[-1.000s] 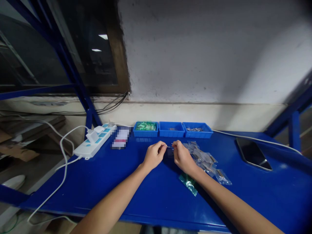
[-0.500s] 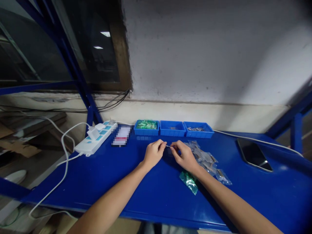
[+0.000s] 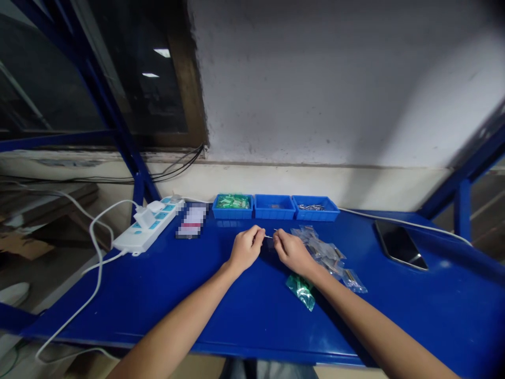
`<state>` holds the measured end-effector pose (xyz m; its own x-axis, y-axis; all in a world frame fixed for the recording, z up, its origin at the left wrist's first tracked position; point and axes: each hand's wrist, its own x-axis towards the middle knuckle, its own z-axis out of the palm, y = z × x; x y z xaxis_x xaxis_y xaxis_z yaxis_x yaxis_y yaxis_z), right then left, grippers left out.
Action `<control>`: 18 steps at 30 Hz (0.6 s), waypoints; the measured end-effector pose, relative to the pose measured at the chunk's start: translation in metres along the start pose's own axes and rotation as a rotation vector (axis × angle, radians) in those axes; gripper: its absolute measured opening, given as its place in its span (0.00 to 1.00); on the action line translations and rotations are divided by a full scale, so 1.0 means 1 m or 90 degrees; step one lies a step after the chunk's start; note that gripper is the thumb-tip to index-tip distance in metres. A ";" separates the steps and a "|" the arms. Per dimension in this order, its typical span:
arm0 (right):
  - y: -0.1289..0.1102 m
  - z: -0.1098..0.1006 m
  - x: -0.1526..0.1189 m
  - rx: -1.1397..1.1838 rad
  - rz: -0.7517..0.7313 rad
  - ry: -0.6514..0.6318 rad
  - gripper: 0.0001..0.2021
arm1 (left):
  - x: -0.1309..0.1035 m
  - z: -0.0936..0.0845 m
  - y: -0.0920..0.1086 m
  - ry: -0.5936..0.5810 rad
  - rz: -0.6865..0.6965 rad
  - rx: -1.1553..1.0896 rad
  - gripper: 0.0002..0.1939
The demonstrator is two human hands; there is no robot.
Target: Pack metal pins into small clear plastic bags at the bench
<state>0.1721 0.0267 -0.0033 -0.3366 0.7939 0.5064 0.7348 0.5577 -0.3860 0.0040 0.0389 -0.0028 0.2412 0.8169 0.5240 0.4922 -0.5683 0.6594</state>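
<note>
Over the middle of the blue table, my left hand (image 3: 248, 247) pinches one end of a thin metal pin (image 3: 269, 237). My right hand (image 3: 290, 250) is closed at the pin's other end, its fingers curled. A second small metal tip shows at the top of the right fingers; what it belongs to is hidden. Beside my right hand lie several small clear bags (image 3: 321, 252) with metal parts inside. A green plastic packet (image 3: 301, 291) rests under the right wrist.
Three blue bins line the back: one with green packets (image 3: 233, 202), a middle bin (image 3: 274, 214), one with metal pins (image 3: 311, 207). A white power strip (image 3: 145, 231) with cables and a blurred phone-like item (image 3: 192, 221) stand left. A black phone (image 3: 400, 245) lies right.
The view has shifted slightly, moving everything a little to the left. My right fingers have curled in closer, and a second metal tip now shows above them. Both hands stay at the pin.
</note>
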 end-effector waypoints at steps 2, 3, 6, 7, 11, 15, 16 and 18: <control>0.001 0.001 0.000 -0.005 0.011 0.001 0.08 | 0.000 -0.001 0.001 -0.012 0.007 -0.007 0.13; 0.001 0.002 0.000 -0.007 0.016 0.003 0.09 | -0.001 -0.001 0.001 -0.018 0.011 -0.010 0.12; 0.003 0.003 0.001 -0.010 0.031 0.008 0.10 | -0.001 0.000 0.002 -0.037 0.026 -0.012 0.08; 0.004 0.003 0.001 -0.010 0.035 0.008 0.10 | -0.001 0.000 0.002 -0.042 0.030 -0.011 0.08; 0.005 0.002 0.001 0.002 0.041 -0.005 0.11 | -0.001 0.002 0.000 -0.039 0.021 0.001 0.07; 0.004 0.000 0.001 0.032 0.037 -0.031 0.09 | 0.000 0.002 -0.004 -0.012 -0.008 0.017 0.09; 0.003 0.000 0.000 0.040 0.034 -0.037 0.08 | 0.001 0.002 -0.006 -0.005 -0.014 0.021 0.10; 0.001 -0.001 0.000 0.048 0.025 -0.046 0.07 | 0.002 0.002 -0.008 0.006 -0.024 0.028 0.11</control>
<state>0.1735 0.0267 -0.0033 -0.3521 0.8294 0.4337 0.7031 0.5402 -0.4624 0.0026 0.0450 -0.0081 0.2134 0.8367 0.5043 0.5367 -0.5318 0.6551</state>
